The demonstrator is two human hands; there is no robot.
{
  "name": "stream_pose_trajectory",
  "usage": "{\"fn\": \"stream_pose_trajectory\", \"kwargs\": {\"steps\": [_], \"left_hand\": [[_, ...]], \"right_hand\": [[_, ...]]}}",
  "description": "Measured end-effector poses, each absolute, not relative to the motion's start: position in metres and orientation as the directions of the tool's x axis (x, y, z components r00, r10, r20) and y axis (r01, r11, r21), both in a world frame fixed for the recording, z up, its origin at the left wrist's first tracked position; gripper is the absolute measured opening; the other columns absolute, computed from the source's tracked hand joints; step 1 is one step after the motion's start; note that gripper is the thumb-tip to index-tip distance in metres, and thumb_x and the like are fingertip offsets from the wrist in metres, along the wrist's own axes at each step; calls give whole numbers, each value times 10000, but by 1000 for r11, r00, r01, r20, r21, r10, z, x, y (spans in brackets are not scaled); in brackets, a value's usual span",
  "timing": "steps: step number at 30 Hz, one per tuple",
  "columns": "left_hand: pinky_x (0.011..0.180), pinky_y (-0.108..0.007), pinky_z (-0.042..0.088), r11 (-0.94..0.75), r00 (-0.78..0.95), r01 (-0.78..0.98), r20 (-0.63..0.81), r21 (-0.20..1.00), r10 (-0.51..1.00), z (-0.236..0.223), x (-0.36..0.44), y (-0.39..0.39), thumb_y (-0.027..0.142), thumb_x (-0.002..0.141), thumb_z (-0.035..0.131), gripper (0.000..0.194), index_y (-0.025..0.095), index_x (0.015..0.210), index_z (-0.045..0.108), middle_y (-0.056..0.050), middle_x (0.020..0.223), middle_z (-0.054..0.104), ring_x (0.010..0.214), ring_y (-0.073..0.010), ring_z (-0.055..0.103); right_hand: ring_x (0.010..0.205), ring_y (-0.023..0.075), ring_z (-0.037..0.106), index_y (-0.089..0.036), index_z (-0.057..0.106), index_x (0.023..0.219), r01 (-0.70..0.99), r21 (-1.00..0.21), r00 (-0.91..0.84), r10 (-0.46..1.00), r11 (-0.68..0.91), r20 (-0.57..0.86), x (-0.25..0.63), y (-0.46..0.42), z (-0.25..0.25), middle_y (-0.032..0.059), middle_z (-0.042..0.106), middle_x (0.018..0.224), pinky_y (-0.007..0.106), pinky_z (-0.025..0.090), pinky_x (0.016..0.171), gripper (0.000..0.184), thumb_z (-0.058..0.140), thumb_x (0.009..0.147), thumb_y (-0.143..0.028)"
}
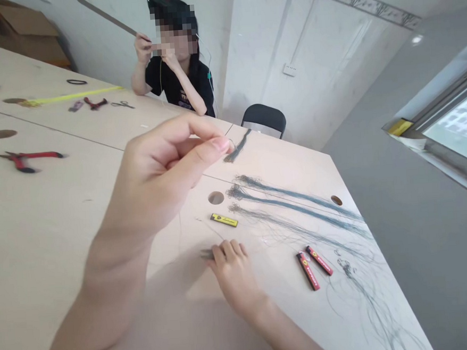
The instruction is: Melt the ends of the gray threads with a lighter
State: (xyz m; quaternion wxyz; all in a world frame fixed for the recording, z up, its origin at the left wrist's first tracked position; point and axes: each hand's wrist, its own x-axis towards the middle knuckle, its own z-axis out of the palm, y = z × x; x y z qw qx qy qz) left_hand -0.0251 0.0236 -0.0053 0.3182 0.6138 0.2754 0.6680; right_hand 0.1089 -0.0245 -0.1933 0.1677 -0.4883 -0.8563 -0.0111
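Observation:
My left hand (169,174) is raised above the table, thumb and forefinger pressed together in a pinch. A fine curved strand seems to show at the fingertips, but what they hold is too small to make out. Lower down, my right hand (234,273) rests near the tabletop with its fingers closed around a small grey metal tool (206,253). Only the tool's short tips stick out to the left. Just beyond it lies a yellow lighter (224,220). Bundles of thin dark line (300,213) with tangled ends stretch to the right.
Two red lighters (307,271) and a loose tangle of line (365,288) lie on the right. Red-handled pliers (24,160) are on the left. Across the table (80,217) sits a person (178,72) with both hands raised, near a black chair (263,117).

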Motion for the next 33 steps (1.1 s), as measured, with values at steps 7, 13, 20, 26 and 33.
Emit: {"fn": "stream_pose_trajectory", "kwargs": {"steps": [7,13,20,26,33], "left_hand": [[377,-180,236,-619,84,-75,624,781,777,1,-30,20,147,889,653,140,190,763,697,54,575,454,475,-31,310],[380,-167,249,-503,134,-16,500,864,856,5,-34,17,250,907,656,145,215,767,676,49,572,410,504,-50,342],[397,-152,300,-420,189,45,405,906,894,5,-34,21,316,891,651,153,218,775,646,47,600,407,512,-60,329],[511,-119,397,-382,222,132,348,915,911,3,-30,22,329,935,596,188,192,810,624,35,686,494,609,-60,455],[450,-158,357,-379,198,236,337,895,920,-5,-21,26,416,905,615,259,203,761,645,32,642,455,533,-75,404]], "right_hand": [[967,231,613,-196,704,1122,778,-388,-383,862,494,331,119,-51,-222,78,696,1039,374,496,864,185,641,955,-243],[1049,276,603,-204,693,1183,806,-445,-285,914,391,287,110,-7,-201,124,670,1169,430,477,909,262,541,969,-198],[1030,318,602,-160,693,1048,836,-446,-247,945,320,215,97,50,-203,171,671,1054,499,468,931,239,554,879,-65],[815,185,613,-136,544,1173,656,-683,-126,940,319,319,111,57,-168,124,612,1010,318,516,730,284,319,1006,-186],[486,84,300,-179,582,801,-308,-935,77,984,175,159,143,31,-50,-37,434,620,215,249,444,395,527,891,-560]]}}
